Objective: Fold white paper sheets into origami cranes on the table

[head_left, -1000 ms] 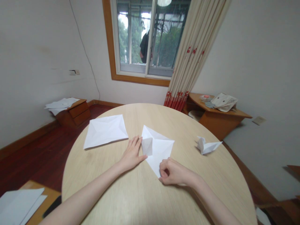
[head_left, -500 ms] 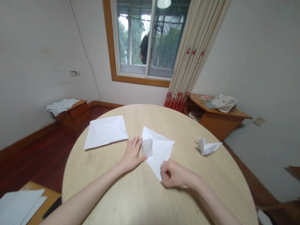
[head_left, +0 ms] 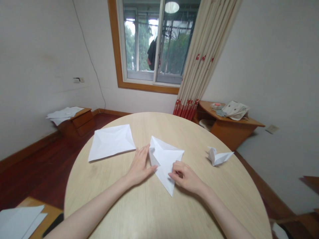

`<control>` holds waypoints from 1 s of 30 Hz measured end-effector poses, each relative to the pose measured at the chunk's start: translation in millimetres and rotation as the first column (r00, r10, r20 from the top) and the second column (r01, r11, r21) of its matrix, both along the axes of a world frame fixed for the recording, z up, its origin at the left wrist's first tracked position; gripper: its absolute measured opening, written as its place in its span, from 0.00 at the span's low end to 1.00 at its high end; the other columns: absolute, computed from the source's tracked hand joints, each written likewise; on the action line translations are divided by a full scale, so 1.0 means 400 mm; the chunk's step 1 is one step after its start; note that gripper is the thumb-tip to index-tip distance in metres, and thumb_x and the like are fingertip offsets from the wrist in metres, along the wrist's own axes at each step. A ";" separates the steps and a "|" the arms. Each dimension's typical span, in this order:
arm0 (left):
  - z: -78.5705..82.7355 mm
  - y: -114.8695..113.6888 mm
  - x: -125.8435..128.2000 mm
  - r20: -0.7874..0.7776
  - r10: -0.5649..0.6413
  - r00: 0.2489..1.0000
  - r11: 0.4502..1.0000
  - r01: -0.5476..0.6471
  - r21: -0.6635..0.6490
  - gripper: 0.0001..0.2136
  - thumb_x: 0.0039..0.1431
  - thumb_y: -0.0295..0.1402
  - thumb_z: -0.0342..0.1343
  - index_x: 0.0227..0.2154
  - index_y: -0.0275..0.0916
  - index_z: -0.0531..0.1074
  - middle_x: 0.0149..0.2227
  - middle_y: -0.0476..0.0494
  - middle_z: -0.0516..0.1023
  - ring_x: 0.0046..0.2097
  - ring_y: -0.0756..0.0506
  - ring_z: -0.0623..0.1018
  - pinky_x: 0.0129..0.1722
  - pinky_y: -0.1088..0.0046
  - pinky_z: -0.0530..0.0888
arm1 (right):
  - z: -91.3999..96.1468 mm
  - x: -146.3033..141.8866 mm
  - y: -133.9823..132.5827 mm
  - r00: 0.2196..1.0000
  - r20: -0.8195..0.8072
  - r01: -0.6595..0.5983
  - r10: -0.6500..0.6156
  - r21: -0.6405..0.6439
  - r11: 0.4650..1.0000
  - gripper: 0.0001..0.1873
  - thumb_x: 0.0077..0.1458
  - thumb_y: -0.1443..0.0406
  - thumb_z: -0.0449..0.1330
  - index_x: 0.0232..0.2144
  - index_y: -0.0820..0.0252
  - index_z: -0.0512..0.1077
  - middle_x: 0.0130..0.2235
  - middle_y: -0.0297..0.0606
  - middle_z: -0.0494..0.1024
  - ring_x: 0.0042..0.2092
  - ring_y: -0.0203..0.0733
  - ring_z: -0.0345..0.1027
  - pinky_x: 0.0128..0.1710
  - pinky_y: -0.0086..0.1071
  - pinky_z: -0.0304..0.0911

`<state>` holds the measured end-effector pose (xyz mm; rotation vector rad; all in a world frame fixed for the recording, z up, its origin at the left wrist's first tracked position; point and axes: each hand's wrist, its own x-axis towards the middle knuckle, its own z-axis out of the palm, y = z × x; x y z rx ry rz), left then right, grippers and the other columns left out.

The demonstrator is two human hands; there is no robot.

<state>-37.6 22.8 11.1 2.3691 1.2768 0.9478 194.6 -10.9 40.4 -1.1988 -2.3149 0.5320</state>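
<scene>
On the round table, a folded sheet of paper (head_left: 167,160) lies in a kite-like shape with raised flaps and a point toward me. Along its left edge my left hand (head_left: 139,167) rests open, fingers stretched, the thumb touching the lower left side. My right hand (head_left: 184,176) is at the right edge, its fingers curled and thumb over the paper; whether it pinches anything is hidden. To the left lies a larger creased paper piece (head_left: 112,142). A small folded paper bird (head_left: 218,157) stands on the right.
The pale round table (head_left: 129,212) fills the foreground. A low drawer cabinet (head_left: 83,122) with papers is at the back left, and a corner shelf (head_left: 231,131) with a cloth bag at the back right. Loose sheets (head_left: 18,220) lie at the lower left.
The paper's left flap, earlier folded inward over the sheet, now lies back toward the left. My right hand has moved up along the right edge, leaving the near point uncovered.
</scene>
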 end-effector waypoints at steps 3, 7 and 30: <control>0.008 -0.002 -0.003 0.131 -0.016 0.991 1.000 0.016 -0.001 0.35 0.58 0.45 0.54 0.63 0.37 0.47 0.63 0.32 0.56 0.64 0.37 0.56 0.63 0.50 0.48 | -0.008 0.010 0.011 0.999 -0.019 0.031 -0.029 0.095 0.995 0.16 0.58 0.62 0.52 0.19 0.58 0.58 0.24 0.33 0.65 0.31 0.39 0.58 0.33 0.32 0.54; 0.019 -0.006 -0.006 0.331 -0.009 0.944 0.997 0.032 -0.064 0.31 0.60 0.42 0.52 0.62 0.37 0.49 0.61 0.34 0.61 0.62 0.40 0.62 0.61 0.57 0.58 | -0.012 0.015 0.016 0.999 -0.010 0.052 -0.051 0.186 0.981 0.13 0.59 0.63 0.51 0.22 0.58 0.63 0.27 0.36 0.69 0.33 0.40 0.60 0.36 0.35 0.56; 0.129 0.017 -0.092 -0.168 -0.217 0.962 0.976 0.211 -0.049 0.17 0.57 0.45 0.54 0.43 0.41 0.75 0.43 0.42 0.79 0.47 0.39 0.73 0.49 0.61 0.67 | -0.076 0.032 0.049 0.993 0.091 0.064 -0.073 0.095 0.993 0.19 0.60 0.68 0.50 0.48 0.48 0.74 0.53 0.37 0.73 0.54 0.47 0.62 0.53 0.50 0.51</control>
